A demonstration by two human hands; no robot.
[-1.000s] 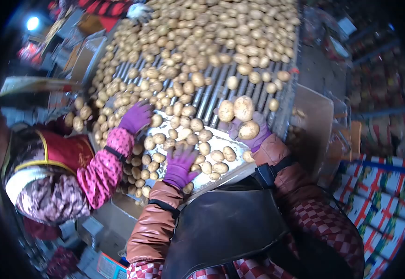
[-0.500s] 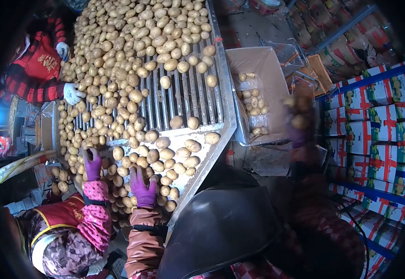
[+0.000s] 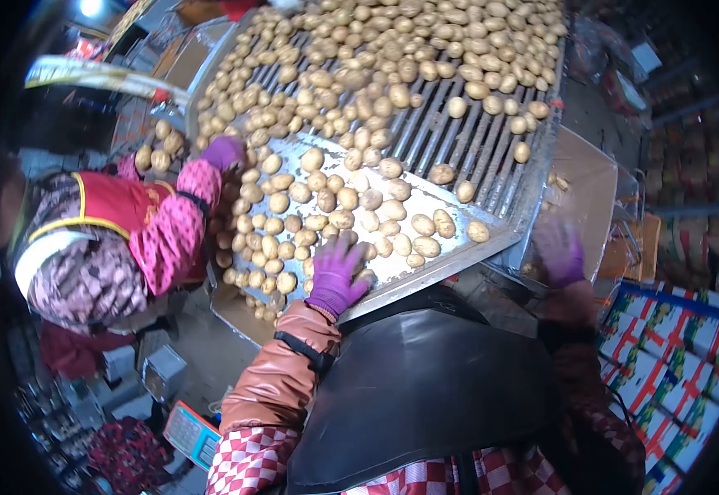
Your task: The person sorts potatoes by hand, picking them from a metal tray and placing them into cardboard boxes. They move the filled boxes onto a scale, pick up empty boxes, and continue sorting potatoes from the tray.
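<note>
While the left hand (image 3: 336, 276) lay flat on the potatoes (image 3: 351, 216) at the near lip of the steel surface (image 3: 450, 262), its grip was open: fingers splayed, pressing on the pile, closed on nothing. The right hand (image 3: 559, 252) hung off the surface's right corner, over the lined box (image 3: 594, 186). It was motion-blurred, so I couldn't tell whether that grip was open or closed; I saw no potato in it.

My read on the step: sorting by hand, with the left raking the loose pile and the right at the drop end over the box. The next pick would call for the left to curl round one potato, or for the right to cross over the raised metal edge to the pile.

Potato locations: a dense batch on the roller grid (image 3: 458, 132) further up, a looser spread on the flat plate near me, and a few visible inside the box.

Around:
- A co-worker's gloved hand (image 3: 223, 153) with a pink sleeve was working the far-left edge of the same pile, apart from mine.
- A black apron (image 3: 425, 396) pressed against the surface's edge.
- A scale (image 3: 190, 433) sat low on the left, with printed cartons (image 3: 664, 355) stacked on the right.

In the way: the surface's corner sat between the two hands, and the packed potatoes left little room for fingers to get under any one.
</note>
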